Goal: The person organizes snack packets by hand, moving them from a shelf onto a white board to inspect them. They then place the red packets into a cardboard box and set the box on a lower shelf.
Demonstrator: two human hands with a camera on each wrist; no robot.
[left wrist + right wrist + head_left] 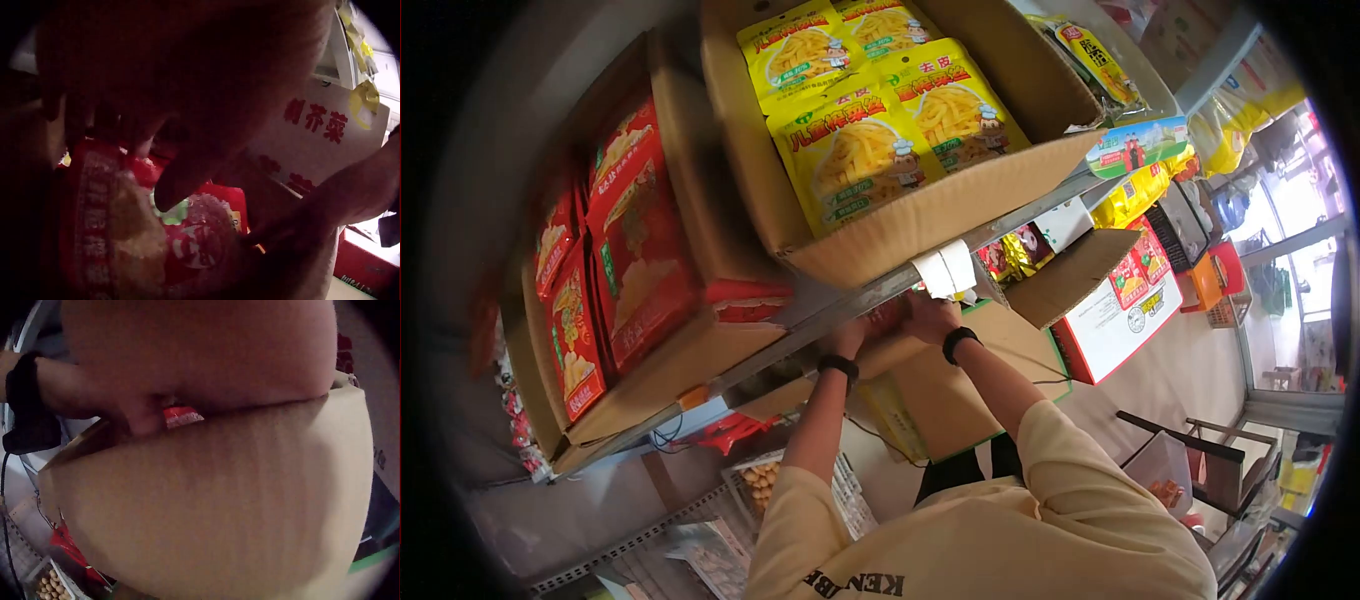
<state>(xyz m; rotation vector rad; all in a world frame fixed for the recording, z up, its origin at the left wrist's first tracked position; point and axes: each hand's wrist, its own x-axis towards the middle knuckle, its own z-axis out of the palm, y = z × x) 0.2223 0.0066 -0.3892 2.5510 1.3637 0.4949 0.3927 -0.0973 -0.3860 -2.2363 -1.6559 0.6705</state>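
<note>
Under the upper shelf in the head view, the left hand (850, 337) and right hand (930, 318) reach into a cardboard box. Close up in the left wrist view, the left hand (187, 81) hangs over a red printed packet (134, 231), fingers loosely extended and thumb against its front. The right hand (306, 206) comes in from the right, a fingertip near the packet's edge. In the right wrist view the right hand (200, 356) lies behind the box's front wall (212, 500), its fingers hidden; the left hand (94, 394) is beside it. Whether the right hand grips anything cannot be told.
On the shelf above stand a box (940, 205) of yellow packets (850, 160) and a box of red packets (635, 250). A metal shelf edge (800, 335) crosses above the forearms. A white carton (1125, 320) stands at right; a stool (1220, 460) is lower right.
</note>
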